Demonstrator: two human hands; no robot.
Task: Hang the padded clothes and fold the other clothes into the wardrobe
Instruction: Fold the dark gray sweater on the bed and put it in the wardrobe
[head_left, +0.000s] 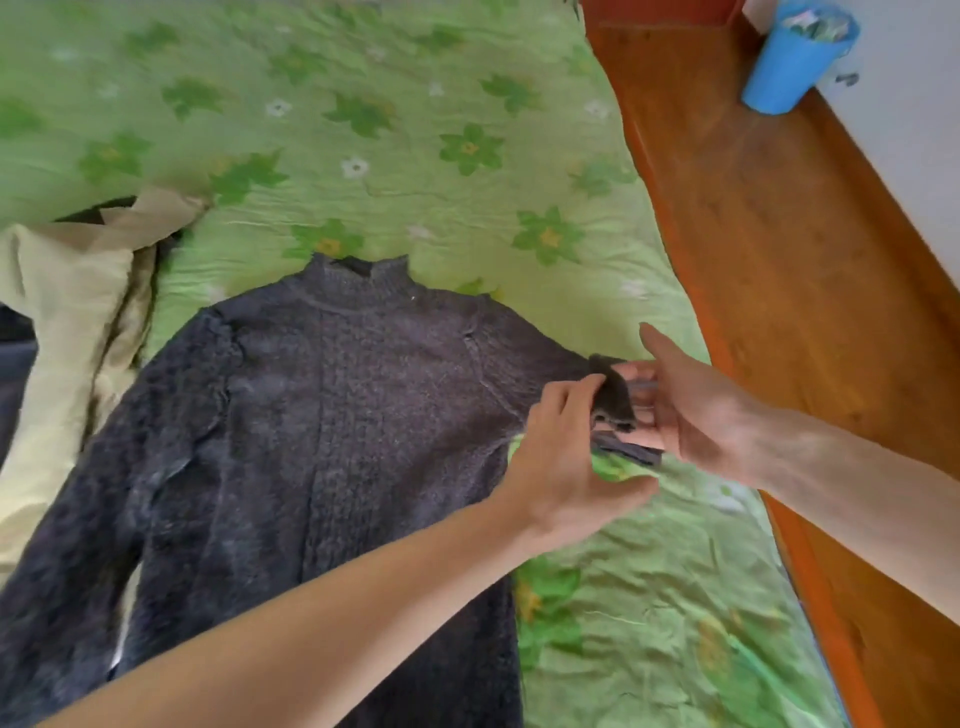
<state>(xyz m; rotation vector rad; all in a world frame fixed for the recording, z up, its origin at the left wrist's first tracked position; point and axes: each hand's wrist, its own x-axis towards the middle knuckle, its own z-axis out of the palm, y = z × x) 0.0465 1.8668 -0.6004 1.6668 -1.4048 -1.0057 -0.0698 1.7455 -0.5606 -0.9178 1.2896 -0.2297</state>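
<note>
Grey sweater (322, 415) lies flat on the green bedspread (415, 130); at its right sleeve end (615, 395), left hand (561, 462) pinches the cuff, right hand (691, 410) grips it too.

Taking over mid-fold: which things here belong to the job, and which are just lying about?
Job:
sweater, flat on the bed
its sleeve cuff, held by left hand and right hand
beige garment, left

Lying about:
blue cup
bedspread
wooden floor
</note>
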